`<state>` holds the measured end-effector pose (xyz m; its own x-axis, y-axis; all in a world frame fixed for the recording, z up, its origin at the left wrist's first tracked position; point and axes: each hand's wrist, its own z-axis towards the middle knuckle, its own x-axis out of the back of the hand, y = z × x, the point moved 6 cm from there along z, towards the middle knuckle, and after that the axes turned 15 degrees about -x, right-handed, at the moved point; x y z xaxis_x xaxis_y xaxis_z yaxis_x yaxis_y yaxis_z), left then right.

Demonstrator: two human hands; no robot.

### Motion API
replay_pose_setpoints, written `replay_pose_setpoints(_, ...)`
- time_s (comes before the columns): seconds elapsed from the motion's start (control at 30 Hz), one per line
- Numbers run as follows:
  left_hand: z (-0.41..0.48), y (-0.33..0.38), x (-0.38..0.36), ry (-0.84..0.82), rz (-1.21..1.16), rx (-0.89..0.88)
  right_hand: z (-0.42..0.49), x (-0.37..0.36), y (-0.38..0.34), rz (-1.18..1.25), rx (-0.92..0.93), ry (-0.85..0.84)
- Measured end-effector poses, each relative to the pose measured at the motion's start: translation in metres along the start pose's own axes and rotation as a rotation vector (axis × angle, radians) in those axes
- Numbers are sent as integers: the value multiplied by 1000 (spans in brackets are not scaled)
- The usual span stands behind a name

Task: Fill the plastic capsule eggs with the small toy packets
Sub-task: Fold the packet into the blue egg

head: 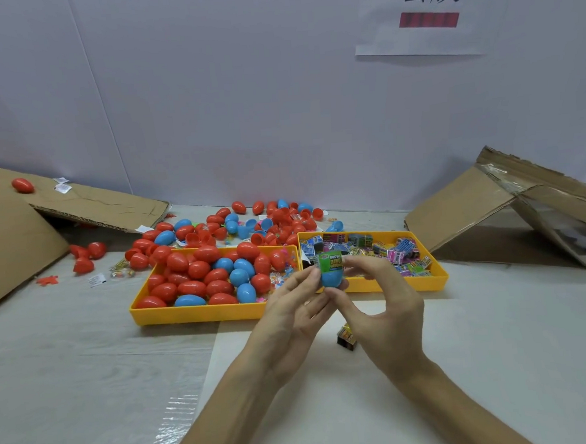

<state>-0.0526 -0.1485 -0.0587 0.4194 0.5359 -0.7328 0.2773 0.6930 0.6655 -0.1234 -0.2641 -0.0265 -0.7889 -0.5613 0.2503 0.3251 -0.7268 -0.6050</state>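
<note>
The blue egg half point(331, 278) is held above the table point(70, 355), just in front of the near edges of the two trays, with its open mouth upward. It is gripped on its left side by the fingertips of the left hand point(295, 302), whose fingers are bent around it. The green packet point(331, 261) stands in the mouth. It is pinched by the right hand point(383, 297), with the forefinger curled against the packet's right edge and the thumb set under the base of the half.

The long axis of the packet is upright and in line with the axis of the half. About half of the packet is seen above the rim, so seating is judged incomplete. A push straight down along that axis is called for, and the right hand is the better placed to give it.

No matching cap is held. The closed eggs point(198, 272) are kept in the left tray point(194, 314), nearer the left hand. More packets point(382, 250) are kept in the right tray point(408, 284), just beyond the right hand. Loose eggs and open halves point(257, 224) are heaped on the far side of both trays. A single dark packet point(346, 337) lies on the white sheet point(330, 408) below the hands.

Folded cardboard point(11, 239) is propped at far left and far right.
</note>
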Motion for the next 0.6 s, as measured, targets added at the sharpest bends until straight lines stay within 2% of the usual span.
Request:
replay_pose_setpoints(0.37, 0, -3, -1, -27, -41, 18, 0, 4, -6, -72, 49, 52)
replay_pose_setpoints(0.6, -1, -3, -3, -38, -29, 13, 1, 3, -3, -31, 4, 10)
